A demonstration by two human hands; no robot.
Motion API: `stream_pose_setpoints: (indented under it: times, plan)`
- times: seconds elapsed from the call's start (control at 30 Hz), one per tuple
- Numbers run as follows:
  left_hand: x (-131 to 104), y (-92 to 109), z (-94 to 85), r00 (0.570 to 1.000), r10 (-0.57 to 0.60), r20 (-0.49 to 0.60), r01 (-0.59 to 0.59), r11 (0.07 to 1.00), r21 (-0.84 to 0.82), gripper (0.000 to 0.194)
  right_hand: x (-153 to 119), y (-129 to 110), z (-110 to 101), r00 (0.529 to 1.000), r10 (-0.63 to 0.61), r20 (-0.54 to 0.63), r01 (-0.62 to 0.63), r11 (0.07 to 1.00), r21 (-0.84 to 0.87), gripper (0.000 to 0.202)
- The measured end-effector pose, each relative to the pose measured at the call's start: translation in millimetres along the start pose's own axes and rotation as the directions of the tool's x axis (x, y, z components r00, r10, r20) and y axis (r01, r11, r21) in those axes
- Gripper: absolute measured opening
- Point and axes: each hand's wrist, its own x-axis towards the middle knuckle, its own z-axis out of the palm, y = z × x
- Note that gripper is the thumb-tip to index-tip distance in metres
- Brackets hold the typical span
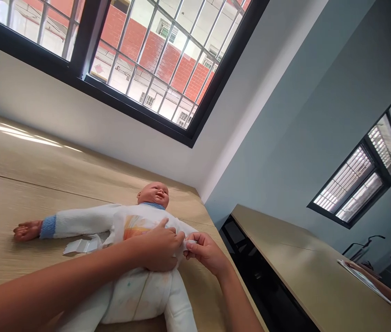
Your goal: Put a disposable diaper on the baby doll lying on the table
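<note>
A baby doll point(153, 195) in a white suit with blue cuffs and collar lies on its back on a wooden table point(88, 180). Around its middle is a white diaper point(133, 222) with an orange print on the front. My left hand point(163, 246) lies across the doll's belly, its fingers curled on the diaper's edge. Just beside it, my right hand point(205, 252) pinches a small white piece at the diaper's side, seemingly a fastening tab. On the doll's other side a loose white flap point(82, 245) spreads on the table. My left forearm hides part of the doll's hip.
The wall and a barred window point(157, 60) rise behind the table. To the right, past a dark gap, stands a second table point(285, 249). Another person's arm point(385, 290) rests there by a flat white-edged item point(357, 275).
</note>
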Motion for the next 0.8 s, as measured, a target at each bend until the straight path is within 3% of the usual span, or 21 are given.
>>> stream_pose_setpoints:
  times: [0.2, 0.43, 0.57, 0.63, 0.73, 0.8]
  plan:
    - [2.0, -0.7, -1.0, 0.997, -0.081, -0.004, 0.08, 0.992, -0.093, 0.037, 7.4, 1.7, 15.5, 0.995, -0.089, -0.055, 0.089, 0.996, 0.001, 0.039]
    - [4.2, -6.1, 4.6, 0.989, -0.138, -0.057, 0.12, 0.962, -0.245, 0.075, 12.0, -1.8, 47.0, 0.984, 0.001, -0.178, -0.001, 1.0, 0.001, 0.037]
    - [4.7, -9.5, 8.5, 0.987, -0.15, -0.065, 0.123, 0.944, -0.307, 0.082, 14.4, -0.5, 55.6, 0.976, 0.034, -0.215, -0.035, 0.999, 0.003, 0.034]
    - [2.7, -13.1, 0.0, 0.987, -0.16, -0.033, 0.138, 0.925, -0.354, 0.091, 15.4, 2.0, 57.2, 0.972, 0.015, -0.233, -0.015, 1.0, 0.002, 0.035]
    - [-4.4, -21.6, -30.8, 0.989, -0.137, 0.062, 0.15, 0.871, -0.468, 0.101, 16.9, 6.8, 59.0, 0.968, -0.002, -0.252, -0.006, 1.0, -0.03, 0.037]
    - [-9.9, -26.0, -56.1, 0.994, -0.111, 0.022, 0.106, 0.846, -0.523, 0.066, 18.1, 10.4, 59.5, 0.963, -0.003, -0.271, -0.014, 0.998, -0.061, 0.038]
